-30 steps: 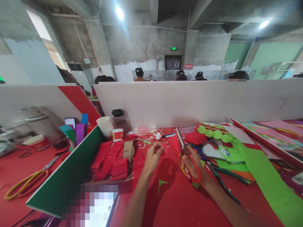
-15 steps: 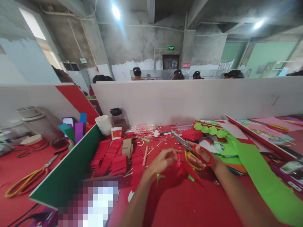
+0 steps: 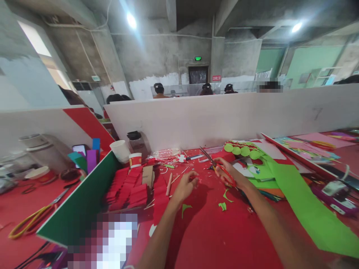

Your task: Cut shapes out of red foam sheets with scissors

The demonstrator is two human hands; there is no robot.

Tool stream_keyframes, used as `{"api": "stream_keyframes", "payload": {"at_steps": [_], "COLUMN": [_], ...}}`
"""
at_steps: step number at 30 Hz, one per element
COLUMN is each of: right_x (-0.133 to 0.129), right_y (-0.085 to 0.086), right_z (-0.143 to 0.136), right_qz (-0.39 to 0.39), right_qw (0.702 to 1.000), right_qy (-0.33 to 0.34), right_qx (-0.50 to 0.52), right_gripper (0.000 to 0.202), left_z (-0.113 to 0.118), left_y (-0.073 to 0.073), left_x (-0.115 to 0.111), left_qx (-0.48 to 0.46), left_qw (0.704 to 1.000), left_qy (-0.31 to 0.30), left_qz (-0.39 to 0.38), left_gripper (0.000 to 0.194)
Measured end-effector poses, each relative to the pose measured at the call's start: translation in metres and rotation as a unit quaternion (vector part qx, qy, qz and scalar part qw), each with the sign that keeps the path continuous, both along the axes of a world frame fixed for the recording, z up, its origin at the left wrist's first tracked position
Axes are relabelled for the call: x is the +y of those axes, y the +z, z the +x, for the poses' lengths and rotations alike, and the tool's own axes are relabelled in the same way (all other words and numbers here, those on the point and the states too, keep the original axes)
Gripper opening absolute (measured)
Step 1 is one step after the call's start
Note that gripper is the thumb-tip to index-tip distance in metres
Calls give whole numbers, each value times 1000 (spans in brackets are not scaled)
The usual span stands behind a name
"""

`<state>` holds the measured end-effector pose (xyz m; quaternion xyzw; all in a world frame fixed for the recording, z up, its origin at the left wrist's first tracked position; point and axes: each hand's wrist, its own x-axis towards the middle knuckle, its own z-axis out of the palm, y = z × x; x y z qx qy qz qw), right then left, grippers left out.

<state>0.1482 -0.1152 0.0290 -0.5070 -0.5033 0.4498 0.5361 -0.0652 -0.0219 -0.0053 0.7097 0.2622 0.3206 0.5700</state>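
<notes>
My right hand (image 3: 230,172) is closed round the red and yellow handles of a pair of scissors (image 3: 206,154), their blades pointing up and to the left over the table. Across from it, my left hand (image 3: 185,185) has thumb and fingers pinched together. A small piece of red paper (image 3: 199,181) shows at those fingertips, hard to make out against the red tabletop (image 3: 218,235). Below and between the hands lie light green paper scraps (image 3: 222,206). A long light green paper strip (image 3: 300,198) runs past my right forearm.
Folded red paper pieces (image 3: 138,194) lie left, inside a green board (image 3: 81,198). Paper cups (image 3: 135,160) and a dark-lidded bottle (image 3: 135,142) stand behind. Green paper circles (image 3: 245,151) lie at the back right. A white partition (image 3: 182,119) closes the far side.
The scissors have lifted away from the left hand toward the back, and their blades look closer together. My left hand has drawn slightly left. A curved green scrap is now uncovered.
</notes>
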Motion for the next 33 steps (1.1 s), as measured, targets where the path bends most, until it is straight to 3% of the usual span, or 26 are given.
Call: {"api": "stream_keyframes", "payload": {"at_steps": [7,10,16,23,33], "right_x": [12,16,16,13,13], "right_y": [-11,-18,-17,-13,-11], "right_z": [-26,-36,-42,-39,-42], "right_qz": [75,70,66,42,69], "right_qw": [995,996,992,991,979], "right_qy": [-54,-51,-95,-100,-134], "right_qx": [-30,-28,48,73,138], "right_gripper": [45,47,50,53,54], "left_z": [-3,-2,-2,0,-1], "left_y": [18,22,21,20,22], "left_x": [-9,-11,-7,-5,-8], "left_qx": [-28,-50,-77,-82,1], "left_qw": [999,998,996,996,998], "left_qy": [17,24,16,30,-1], "left_qz": [8,5,-33,-27,58], "left_gripper": [26,33,40,38,33]}}
